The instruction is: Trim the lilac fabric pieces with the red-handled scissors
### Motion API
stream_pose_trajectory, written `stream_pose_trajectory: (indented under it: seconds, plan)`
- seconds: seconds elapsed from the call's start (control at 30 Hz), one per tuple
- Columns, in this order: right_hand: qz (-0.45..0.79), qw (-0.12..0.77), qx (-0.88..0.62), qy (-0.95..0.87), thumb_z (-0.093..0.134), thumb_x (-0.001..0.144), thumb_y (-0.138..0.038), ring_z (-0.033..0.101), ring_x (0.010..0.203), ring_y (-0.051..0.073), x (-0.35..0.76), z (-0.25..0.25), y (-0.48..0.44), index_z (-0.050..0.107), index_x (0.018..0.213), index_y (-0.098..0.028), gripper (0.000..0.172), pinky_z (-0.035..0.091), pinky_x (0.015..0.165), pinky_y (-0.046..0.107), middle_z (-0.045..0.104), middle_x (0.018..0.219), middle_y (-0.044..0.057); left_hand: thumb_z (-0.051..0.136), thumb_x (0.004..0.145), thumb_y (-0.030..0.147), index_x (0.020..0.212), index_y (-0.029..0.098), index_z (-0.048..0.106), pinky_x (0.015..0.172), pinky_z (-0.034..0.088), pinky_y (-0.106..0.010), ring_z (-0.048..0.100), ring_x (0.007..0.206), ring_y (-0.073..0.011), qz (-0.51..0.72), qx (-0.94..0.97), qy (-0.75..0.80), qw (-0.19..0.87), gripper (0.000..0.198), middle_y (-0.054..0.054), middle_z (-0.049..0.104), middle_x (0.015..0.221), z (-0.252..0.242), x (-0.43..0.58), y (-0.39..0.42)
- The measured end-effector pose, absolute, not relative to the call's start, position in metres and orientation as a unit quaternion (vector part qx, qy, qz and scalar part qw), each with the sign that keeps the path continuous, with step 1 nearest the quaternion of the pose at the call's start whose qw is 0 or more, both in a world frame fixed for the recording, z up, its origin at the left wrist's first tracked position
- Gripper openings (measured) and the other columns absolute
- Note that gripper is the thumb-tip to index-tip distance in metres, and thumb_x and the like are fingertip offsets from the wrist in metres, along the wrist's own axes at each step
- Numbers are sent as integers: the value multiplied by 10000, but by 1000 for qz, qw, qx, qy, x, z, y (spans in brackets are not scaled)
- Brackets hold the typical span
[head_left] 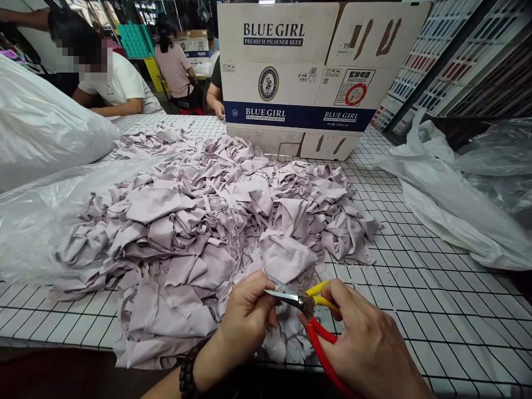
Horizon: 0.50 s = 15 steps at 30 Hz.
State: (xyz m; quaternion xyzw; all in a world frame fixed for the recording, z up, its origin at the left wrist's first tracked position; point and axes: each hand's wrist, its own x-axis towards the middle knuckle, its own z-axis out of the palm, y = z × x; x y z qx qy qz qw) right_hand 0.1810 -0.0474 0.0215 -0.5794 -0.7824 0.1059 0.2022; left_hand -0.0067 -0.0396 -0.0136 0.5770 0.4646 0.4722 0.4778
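Bench, white and ruled into black squares, spreads beneath the heap of pale mauve cloth and shows most widely to the heap's right. The heap itself is loose and crumpled, and some of its folds hang over the bench's near edge. Behind the heap, toward its right, we see a big carton marked BLUE GIRL, white with a dark blue band. Left of the heap sits a bulging white plastic bag, and clear plastic sheeting reaches the heap's left edge. Right of the heap, well apart from it, we have a crumpled whitish bag. Beyond the heap's far left, a person in a white top leans at the bench, and farther back is a person in a pink top.

At the heap's near edge, our right hand is wrapped around the red and yellow handles of the scissors. Our left hand, also by that edge, has thumb and finger drawn together beside the blade tips; we cannot tell what they pinch. Nearer us than the heap's middle, our left wrist wears a dark beaded bracelet.
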Motion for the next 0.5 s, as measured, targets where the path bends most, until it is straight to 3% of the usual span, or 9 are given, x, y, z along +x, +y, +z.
stream_pose_trajectory:
  seconds: [0.37, 0.5]
  plan:
    - [94, 168, -589, -785, 593, 737, -283, 651, 623, 191, 184, 25, -49, 432, 805, -265, 176, 406, 499, 266, 639, 690, -27, 528, 863, 296, 625, 172, 555, 454, 385, -202, 471, 413, -93, 454, 532, 461, 546, 270, 31, 480, 518, -9, -5, -40]
    - [92, 173, -583, -788, 593, 724, -288, 599, 528, 169, 183, 26, -48, 427, 789, -266, 179, 367, 453, 252, 625, 647, -31, 559, 863, 344, 635, 161, 570, 423, 379, -195, 468, 401, -87, 461, 510, 453, 568, 292, 29, 479, 532, -13, -5, -40]
